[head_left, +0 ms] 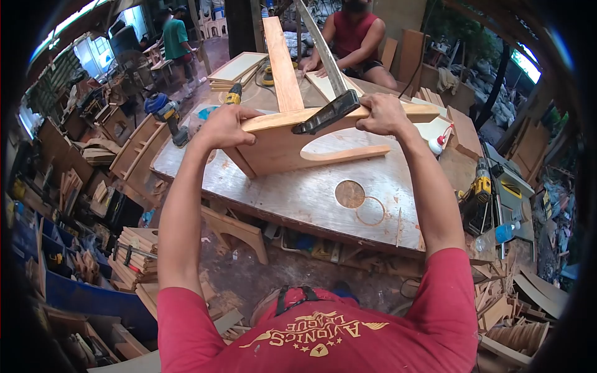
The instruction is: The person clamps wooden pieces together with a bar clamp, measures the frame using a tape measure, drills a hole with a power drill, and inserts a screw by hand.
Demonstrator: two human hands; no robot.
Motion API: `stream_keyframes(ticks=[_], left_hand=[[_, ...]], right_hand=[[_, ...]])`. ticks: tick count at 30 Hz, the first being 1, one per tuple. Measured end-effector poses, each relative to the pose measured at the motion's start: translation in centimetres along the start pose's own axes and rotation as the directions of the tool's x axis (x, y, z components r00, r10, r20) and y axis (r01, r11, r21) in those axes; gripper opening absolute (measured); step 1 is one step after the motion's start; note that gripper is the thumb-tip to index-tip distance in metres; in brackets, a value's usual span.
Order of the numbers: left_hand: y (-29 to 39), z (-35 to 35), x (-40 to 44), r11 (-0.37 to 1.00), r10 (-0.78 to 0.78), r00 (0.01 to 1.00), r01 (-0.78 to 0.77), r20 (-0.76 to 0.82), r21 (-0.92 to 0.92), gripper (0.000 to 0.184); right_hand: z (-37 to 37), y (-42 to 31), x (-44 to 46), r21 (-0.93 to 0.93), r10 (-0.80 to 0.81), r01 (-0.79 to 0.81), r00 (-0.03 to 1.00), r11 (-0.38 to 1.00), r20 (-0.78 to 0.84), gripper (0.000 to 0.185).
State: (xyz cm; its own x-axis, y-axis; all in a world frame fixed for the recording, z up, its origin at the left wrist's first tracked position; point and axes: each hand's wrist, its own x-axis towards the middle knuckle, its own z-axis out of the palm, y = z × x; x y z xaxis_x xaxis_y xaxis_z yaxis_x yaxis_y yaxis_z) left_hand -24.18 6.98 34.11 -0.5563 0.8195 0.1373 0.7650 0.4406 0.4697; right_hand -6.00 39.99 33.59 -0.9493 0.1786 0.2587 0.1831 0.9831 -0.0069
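My left hand [225, 128] grips the left end of a wooden frame [273, 146] that stands on the workbench [280, 193]. My right hand [384, 115] holds the frame's top edge farther right, close beside the black end of a bar clamp [328, 113]. The clamp's long metal bar rises away from me past the frame. A light wooden board [283, 65] extends from the frame's far side. Below the top edge, a curved wooden piece [348, 153] reaches to the right. The frame hides part of the bench behind it.
Drills lie at the left [166, 115] and right [477, 189], with another [234, 94] behind my left hand. A glue bottle [437, 144] is at the right. A seated person [356, 37] is across the bench; another person [176, 40] stands at the back left.
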Motion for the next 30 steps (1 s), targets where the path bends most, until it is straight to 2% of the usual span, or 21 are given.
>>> stream_keyframes(ticks=[2,5,8,11,17,21,24,27,28,30], left_hand=[[0.0,-0.2,0.3,1.0,-0.011,1.0,0.011,0.009,-0.007,0.061],[-0.4,-0.3,0.8,1.0,-0.009,1.0,0.009,0.016,-0.019,0.061],[-0.8,-0.4,1.2,1.0,0.003,1.0,-0.002,0.019,-0.025,0.062],[-1.2,-0.1,1.4,1.0,0.023,1.0,-0.023,-0.005,-0.017,0.062],[-1.1,0.4,1.0,0.998,0.052,0.996,-0.05,-0.067,0.028,0.061],[0.3,0.3,0.0,0.993,0.058,0.995,-0.049,-0.082,0.104,0.059],[0.2,0.8,-0.8,0.993,0.086,0.995,-0.082,-0.053,0.089,0.059],[1.3,1.8,-2.5,0.994,0.061,0.998,-0.061,0.011,0.089,0.058],[1.9,1.8,-3.4,0.994,0.062,0.998,-0.064,0.024,0.091,0.057],[3.1,2.3,-4.6,0.991,0.074,0.994,-0.082,0.076,0.102,0.056]], right_hand=[[0.0,0.2,0.4,-0.003,0.002,-0.002,1.0,1.0,-0.003,0.053],[0.5,0.5,0.8,0.048,-0.032,0.036,0.996,0.998,-0.084,0.044],[-0.6,-0.1,0.8,-0.01,-0.007,0.007,1.0,1.0,-0.007,0.052],[0.4,0.7,1.0,0.027,-0.037,0.039,0.996,0.999,-0.079,0.052],[-0.5,0.2,0.7,-0.021,-0.019,0.02,1.0,1.0,0.02,0.053],[-0.3,0.3,0.4,0.02,-0.021,0.021,0.999,1.0,0.027,0.057],[0.0,0.6,-0.5,0.07,-0.034,0.03,0.998,0.997,0.055,0.062],[-1.0,-0.4,-2.9,0.055,-0.03,0.024,0.995,0.998,0.1,0.053],[-0.1,-0.1,-3.5,0.074,-0.077,0.074,0.996,0.995,0.038,0.049],[0.3,0.2,-4.3,0.131,-0.119,0.108,0.99,0.986,0.08,0.048]])
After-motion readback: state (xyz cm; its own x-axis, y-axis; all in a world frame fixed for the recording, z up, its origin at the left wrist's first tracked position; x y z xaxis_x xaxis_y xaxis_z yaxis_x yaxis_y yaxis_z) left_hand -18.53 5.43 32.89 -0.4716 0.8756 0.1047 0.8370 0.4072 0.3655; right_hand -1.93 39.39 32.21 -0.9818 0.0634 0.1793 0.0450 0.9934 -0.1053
